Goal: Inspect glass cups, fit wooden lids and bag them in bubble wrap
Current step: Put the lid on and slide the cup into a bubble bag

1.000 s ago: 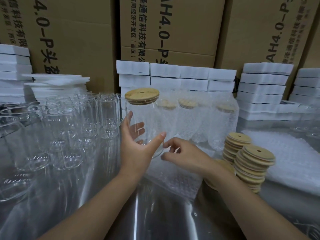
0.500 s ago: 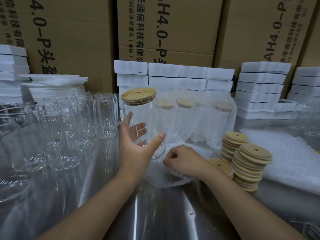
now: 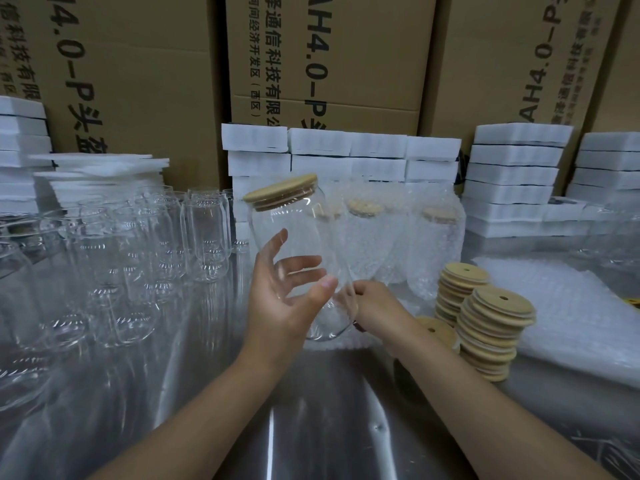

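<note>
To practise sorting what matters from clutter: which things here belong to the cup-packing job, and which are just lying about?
In the job: left hand, lidded cup, right hand, bubble wrap bag, bare cups, lid stacks, wrapped cups.
Lying about: cardboard boxes, foam blocks, foam sheets.

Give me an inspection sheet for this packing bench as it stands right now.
Surface: shiny metal table, partly under clear film.
Job's things: glass cup with wooden lid, held tilted; bare glass cups at left; bubble-wrapped lidded cups behind; two stacks of wooden lids and bubble wrap sheets at right.
Clutter: white foam blocks stacked along the back.
Hands: left hand grips the glass cup; right hand seems to pinch a bubble wrap bag at the cup's base.
Cables: nothing seen.
Surroundings: printed cardboard cartons behind.
</note>
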